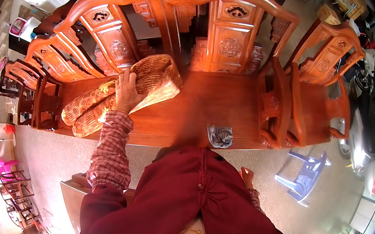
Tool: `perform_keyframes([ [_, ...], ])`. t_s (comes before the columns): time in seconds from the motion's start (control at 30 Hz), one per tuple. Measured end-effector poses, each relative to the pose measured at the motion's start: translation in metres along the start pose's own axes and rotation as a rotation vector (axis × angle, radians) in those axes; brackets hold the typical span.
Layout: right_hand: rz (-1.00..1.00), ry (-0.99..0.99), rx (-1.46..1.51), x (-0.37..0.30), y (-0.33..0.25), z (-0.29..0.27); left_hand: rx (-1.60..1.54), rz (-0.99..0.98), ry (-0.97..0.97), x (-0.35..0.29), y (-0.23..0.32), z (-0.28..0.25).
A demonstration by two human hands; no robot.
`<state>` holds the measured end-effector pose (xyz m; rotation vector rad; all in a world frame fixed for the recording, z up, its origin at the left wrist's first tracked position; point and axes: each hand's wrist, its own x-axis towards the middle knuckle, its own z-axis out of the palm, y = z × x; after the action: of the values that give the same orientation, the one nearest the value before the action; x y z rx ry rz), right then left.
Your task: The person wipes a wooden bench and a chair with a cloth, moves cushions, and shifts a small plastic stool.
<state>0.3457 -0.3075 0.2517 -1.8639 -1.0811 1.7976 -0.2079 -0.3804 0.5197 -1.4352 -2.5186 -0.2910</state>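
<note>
A folded seat cushion [156, 82] with a golden-brown pattern lies across the left part of a long carved wooden bench [228, 98], against its backrest. My left hand [129, 91] reaches over the cushion, its fingers curled on the fold and gripping it. Beside my right hip, my right hand [247, 177] hangs low, away from the bench. Only part of that hand shows past my dark red top, and its fingers are too hidden to judge. A crumpled grey cloth [219, 136] rests near the front edge of the bench seat.
A matching wooden armchair [315, 100] stands to the right of the bench. A small blue-white plastic stool [304, 176] lies tipped on the floor. Motorbikes [362, 121] line the right side. Behind me at lower left is a wooden piece of furniture [73, 201].
</note>
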Motion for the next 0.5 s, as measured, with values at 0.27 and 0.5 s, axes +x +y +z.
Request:
perform_keyframes([
  [0.27,0.014,0.007,0.020,0.0019,0.0004,-0.0001,0.000,0.009,0.047,-0.0012,0.0016,-0.0009],
  [0.5,-0.051,-0.024,-0.050,0.0021,-0.0028,-0.0007,0.010,0.008,0.032,-0.0018,-0.0024,0.0034],
])
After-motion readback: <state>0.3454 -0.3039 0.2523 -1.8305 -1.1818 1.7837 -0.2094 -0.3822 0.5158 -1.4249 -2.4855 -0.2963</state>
